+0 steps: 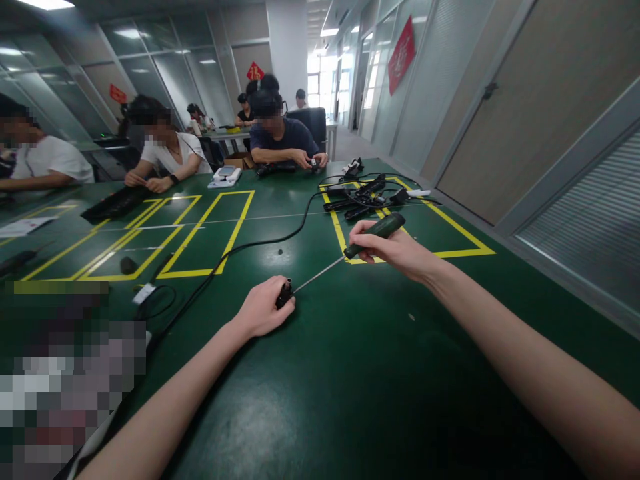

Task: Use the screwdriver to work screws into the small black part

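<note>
My left hand (pixel 263 308) rests on the green table (pixel 320 373) and grips a small black part (pixel 285 294) between thumb and fingers. In my right hand (pixel 383 248), raised above the table, is a screwdriver (pixel 383 230) with a dark green handle, held at a slant. Its long thin shaft points down to the left, and the tip reaches the black part. Whether the tip sits in a screw is too small to tell.
Black cables and parts (pixel 367 197) lie in a yellow-taped area beyond my right hand. A black cable (pixel 250 244) runs across to the left. A white device (pixel 225 177) stands further back. Several people sit around the far side. A tag (pixel 145 294) lies left.
</note>
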### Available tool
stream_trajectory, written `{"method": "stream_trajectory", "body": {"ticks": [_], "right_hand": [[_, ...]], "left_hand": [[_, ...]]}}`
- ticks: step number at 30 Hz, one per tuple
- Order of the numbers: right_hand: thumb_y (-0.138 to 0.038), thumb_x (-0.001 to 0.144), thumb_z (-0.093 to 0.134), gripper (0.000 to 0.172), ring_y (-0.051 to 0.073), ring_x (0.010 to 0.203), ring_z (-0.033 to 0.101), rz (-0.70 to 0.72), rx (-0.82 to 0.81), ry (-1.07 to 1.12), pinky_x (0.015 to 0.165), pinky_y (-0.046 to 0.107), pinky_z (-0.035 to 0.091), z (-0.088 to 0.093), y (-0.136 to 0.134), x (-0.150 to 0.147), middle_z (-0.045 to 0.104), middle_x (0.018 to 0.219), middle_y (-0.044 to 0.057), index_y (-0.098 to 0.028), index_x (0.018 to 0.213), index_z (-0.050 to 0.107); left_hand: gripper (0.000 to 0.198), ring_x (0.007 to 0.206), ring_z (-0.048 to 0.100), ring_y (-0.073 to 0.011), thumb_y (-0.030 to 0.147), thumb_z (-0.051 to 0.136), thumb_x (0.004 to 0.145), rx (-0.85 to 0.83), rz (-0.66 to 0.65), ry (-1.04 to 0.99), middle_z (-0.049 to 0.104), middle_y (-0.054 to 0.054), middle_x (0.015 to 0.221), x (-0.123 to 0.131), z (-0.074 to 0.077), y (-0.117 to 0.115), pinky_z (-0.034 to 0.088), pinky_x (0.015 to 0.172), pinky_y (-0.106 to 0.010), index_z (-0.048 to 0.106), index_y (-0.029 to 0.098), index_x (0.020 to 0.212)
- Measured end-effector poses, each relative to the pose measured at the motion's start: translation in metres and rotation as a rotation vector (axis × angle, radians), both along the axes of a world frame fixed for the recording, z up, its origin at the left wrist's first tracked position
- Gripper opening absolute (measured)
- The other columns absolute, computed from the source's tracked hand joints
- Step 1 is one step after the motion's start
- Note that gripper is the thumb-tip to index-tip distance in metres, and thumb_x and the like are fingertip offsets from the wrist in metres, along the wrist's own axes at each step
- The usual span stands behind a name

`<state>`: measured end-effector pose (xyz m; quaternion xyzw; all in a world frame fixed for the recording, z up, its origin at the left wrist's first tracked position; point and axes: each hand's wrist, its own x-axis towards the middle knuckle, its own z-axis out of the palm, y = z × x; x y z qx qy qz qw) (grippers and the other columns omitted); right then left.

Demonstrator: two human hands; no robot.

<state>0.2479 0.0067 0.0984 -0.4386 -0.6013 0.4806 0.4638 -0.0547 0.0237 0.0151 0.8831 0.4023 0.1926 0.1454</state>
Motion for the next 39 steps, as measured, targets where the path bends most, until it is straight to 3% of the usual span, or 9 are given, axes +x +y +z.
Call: {"method": "stream_trajectory", "body": {"ticks": [4, 10, 15, 17, 21, 26, 31, 39], "right_hand": [[-0.047, 0.078, 0.084, 0.032, 0.01, 0.049, 0.046, 0.016, -0.003, -0.025, 0.051, 0.027, 0.031, 0.0004, -0.0011, 0.0006, 0.054, 0.053, -0.005, -0.019, 0.081, 0.067], [-0.028, 0.069, 0.084, 0.019, 0.011, 0.059, 0.05, 0.049, 0.007, -0.039, 0.057, 0.027, 0.034, 0.0043, -0.0033, 0.0023, 0.061, 0.063, -0.002, -0.018, 0.081, 0.073], [-0.051, 0.074, 0.087, 0.035, 0.011, 0.064, 0.051, 0.026, 0.008, -0.021, 0.058, 0.027, 0.037, 0.0015, -0.0015, 0.0013, 0.066, 0.075, 0.002, -0.019, 0.077, 0.074], [-0.056, 0.078, 0.084, 0.039, 0.01, 0.059, 0.05, 0.008, 0.008, -0.022, 0.055, 0.026, 0.035, -0.0003, -0.0007, 0.0012, 0.064, 0.069, 0.0, -0.019, 0.081, 0.074], [-0.051, 0.082, 0.083, 0.034, 0.009, 0.044, 0.041, 0.016, -0.011, -0.033, 0.047, 0.026, 0.026, 0.0004, -0.0022, 0.0016, 0.05, 0.046, -0.007, -0.02, 0.081, 0.07], [-0.031, 0.068, 0.086, 0.023, 0.01, 0.052, 0.048, 0.026, -0.002, 0.015, 0.053, 0.027, 0.031, 0.0059, -0.0048, -0.0012, 0.057, 0.055, -0.004, -0.018, 0.081, 0.073], [-0.04, 0.069, 0.082, 0.025, 0.01, 0.055, 0.043, -0.061, 0.011, 0.107, 0.054, 0.028, 0.029, 0.0055, -0.0009, -0.0044, 0.056, 0.062, -0.002, -0.018, 0.078, 0.072], [-0.043, 0.074, 0.075, 0.025, 0.009, 0.048, 0.025, -0.169, 0.044, 0.209, 0.05, 0.03, 0.019, 0.0044, 0.005, 0.0043, 0.031, 0.05, -0.008, -0.022, 0.07, 0.062]], "left_hand": [[0.011, 0.07, 0.057, -0.0205, 0.03, 0.055, 0.093, -0.023, 0.003, -0.019, 0.059, -0.001, 0.079, -0.0009, -0.0014, 0.0009, 0.046, 0.07, -0.033, 0.052, 0.023, 0.084], [0.012, 0.074, 0.059, -0.0212, 0.032, 0.053, 0.092, -0.059, -0.01, -0.071, 0.061, -0.002, 0.082, -0.0022, -0.0045, 0.0039, 0.046, 0.071, -0.034, 0.053, 0.023, 0.085], [0.012, 0.075, 0.06, -0.0221, 0.033, 0.054, 0.091, -0.074, -0.007, -0.081, 0.063, -0.003, 0.082, -0.0021, -0.004, 0.0043, 0.047, 0.072, -0.035, 0.054, 0.023, 0.086], [0.011, 0.076, 0.061, -0.0221, 0.033, 0.055, 0.091, -0.074, -0.007, -0.083, 0.064, -0.003, 0.083, -0.0018, -0.0037, 0.0042, 0.048, 0.072, -0.035, 0.054, 0.023, 0.086], [0.01, 0.075, 0.061, -0.0215, 0.031, 0.056, 0.091, -0.069, -0.004, -0.083, 0.065, -0.003, 0.083, -0.0018, -0.0041, 0.0044, 0.049, 0.072, -0.035, 0.056, 0.023, 0.086], [0.011, 0.074, 0.06, -0.0208, 0.032, 0.055, 0.092, -0.045, -0.009, -0.063, 0.062, -0.002, 0.082, -0.0027, -0.005, 0.0044, 0.047, 0.071, -0.033, 0.055, 0.023, 0.086], [0.013, 0.073, 0.059, -0.0201, 0.032, 0.056, 0.093, -0.03, -0.01, -0.045, 0.061, -0.001, 0.081, -0.0035, -0.005, 0.0041, 0.047, 0.071, -0.033, 0.055, 0.022, 0.084], [0.015, 0.071, 0.059, -0.0194, 0.033, 0.06, 0.092, -0.049, -0.002, -0.076, 0.063, -0.001, 0.079, -0.0052, -0.0037, 0.0059, 0.047, 0.069, -0.032, 0.058, 0.022, 0.082]]}}
